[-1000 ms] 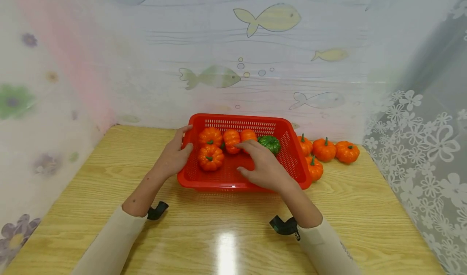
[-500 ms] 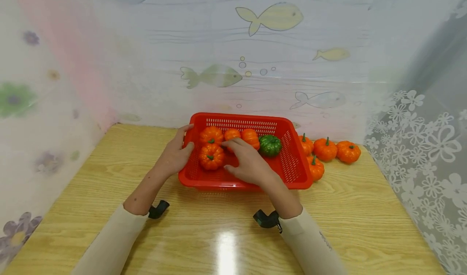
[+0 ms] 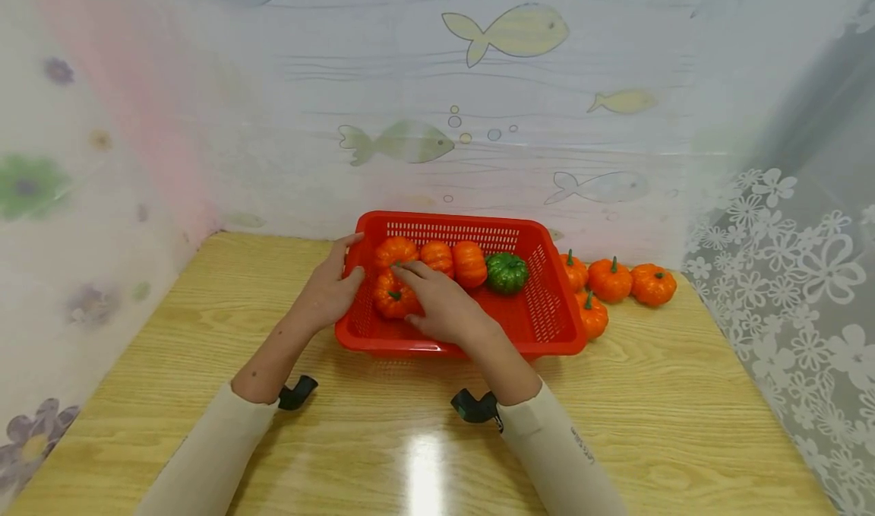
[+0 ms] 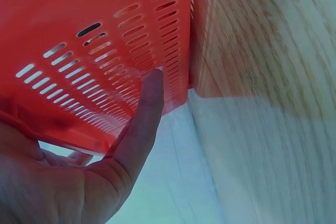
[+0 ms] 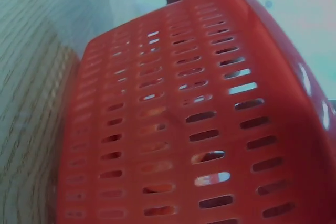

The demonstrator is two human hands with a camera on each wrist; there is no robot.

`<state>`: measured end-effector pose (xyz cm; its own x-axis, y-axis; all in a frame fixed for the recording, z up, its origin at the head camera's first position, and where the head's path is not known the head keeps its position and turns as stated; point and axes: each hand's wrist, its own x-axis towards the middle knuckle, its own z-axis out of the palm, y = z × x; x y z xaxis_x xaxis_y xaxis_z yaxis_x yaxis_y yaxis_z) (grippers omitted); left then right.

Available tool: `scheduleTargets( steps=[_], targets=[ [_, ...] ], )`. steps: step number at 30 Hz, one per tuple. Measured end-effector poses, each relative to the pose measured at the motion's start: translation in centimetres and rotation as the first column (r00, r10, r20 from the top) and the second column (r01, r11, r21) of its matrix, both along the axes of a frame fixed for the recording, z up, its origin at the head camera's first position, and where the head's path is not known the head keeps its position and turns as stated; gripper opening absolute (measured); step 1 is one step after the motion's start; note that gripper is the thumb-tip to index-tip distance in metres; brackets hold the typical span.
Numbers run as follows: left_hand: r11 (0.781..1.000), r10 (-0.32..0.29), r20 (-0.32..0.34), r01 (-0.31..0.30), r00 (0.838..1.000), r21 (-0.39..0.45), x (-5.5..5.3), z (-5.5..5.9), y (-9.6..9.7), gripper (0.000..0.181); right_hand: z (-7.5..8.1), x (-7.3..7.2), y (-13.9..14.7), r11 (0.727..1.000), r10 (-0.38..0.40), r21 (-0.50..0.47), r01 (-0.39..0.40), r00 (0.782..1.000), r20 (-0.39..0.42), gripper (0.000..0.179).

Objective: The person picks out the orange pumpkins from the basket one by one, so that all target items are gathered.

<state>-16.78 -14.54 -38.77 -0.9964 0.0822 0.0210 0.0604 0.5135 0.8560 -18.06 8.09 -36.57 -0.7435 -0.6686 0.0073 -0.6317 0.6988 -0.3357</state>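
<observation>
A red slotted plastic basket [image 3: 472,346] stands on the table and holds several small orange pumpkins and one green pumpkin [image 3: 506,273]. My left hand [image 3: 326,292] grips the basket's left rim; in the left wrist view a finger [image 4: 146,108] lies along the outer slotted wall. Inside the basket, my right hand [image 3: 444,303] reaches over the front-left orange pumpkin [image 3: 388,303], its fingers and thumb spread apart. Contact with that pumpkin is hard to make out. Behind it sit more orange pumpkins [image 3: 469,265] in a row. The right wrist view shows just the basket's outer wall [image 5: 178,114].
Several orange pumpkins [image 3: 610,280] rest on the wooden table [image 3: 342,455], close by the basket's right side. A curtain printed with fish [image 3: 506,33] hangs right behind the basket. Patterned curtains also stand at the left and right sides.
My right hand has moved left across the basket, from beside the middle pumpkins to the front-left one. A middle pumpkin now shows fully. My left hand has stayed on the rim.
</observation>
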Motion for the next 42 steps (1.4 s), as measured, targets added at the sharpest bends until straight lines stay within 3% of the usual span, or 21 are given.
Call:
scheduleTargets(
  steps=[8,14,22,30,42],
  targets=[
    [1.000,-0.007,-0.005,0.007,1.000,0.007,0.0,-0.1,-0.1,0.062,-0.2,-0.1,0.0,0.999,0.016,0.033,-0.018,0.998,0.058,0.071],
    [1.000,-0.004,-0.001,0.004,1.000,0.010,0.1,-0.1,-0.1,0.062,-0.2,-0.2,0.1,1.000,0.011,0.009,-0.012,0.993,0.117,0.072],
    [1.000,-0.004,-0.001,0.004,1.000,0.020,0.0,-0.2,-0.2,0.062,-0.3,-0.2,0.2,1.000,-0.007,-0.013,0.009,0.990,0.139,0.068],
    [1.000,0.000,0.005,0.000,1.000,0.028,0.1,-0.1,-0.1,0.062,0.0,0.0,0.4,1.000,0.003,-0.009,-0.002,0.995,0.096,0.068],
    [1.000,0.002,0.011,-0.002,1.000,0.025,0.1,0.0,0.0,0.062,0.5,0.4,1.8,0.996,-0.006,-0.089,0.010,0.999,0.045,0.068]
  ],
)
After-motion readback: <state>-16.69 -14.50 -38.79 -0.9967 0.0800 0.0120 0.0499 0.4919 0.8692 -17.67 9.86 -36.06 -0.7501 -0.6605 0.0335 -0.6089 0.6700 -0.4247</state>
